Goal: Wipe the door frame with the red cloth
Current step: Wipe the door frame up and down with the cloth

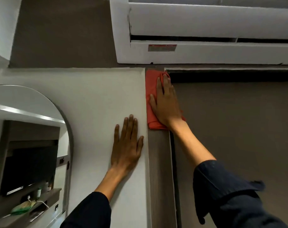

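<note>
The brown door frame [158, 162] runs up the middle of the view to a top corner under an air conditioner. A folded red cloth [151, 89] lies flat against the frame's upper part, close to that corner. My right hand [166, 104] presses on the cloth with fingers stretched upward, covering most of its right side. My left hand [127, 145] rests flat and spread on the white wall [98, 99] just left of the frame, lower than the cloth. It holds nothing. Dark sleeves cover both forearms.
A white air conditioner [205, 27] hangs directly above the frame's top corner. The brown door [235, 129] fills the right side. An arched mirror [29, 145] on the left wall reflects a shelf with small items.
</note>
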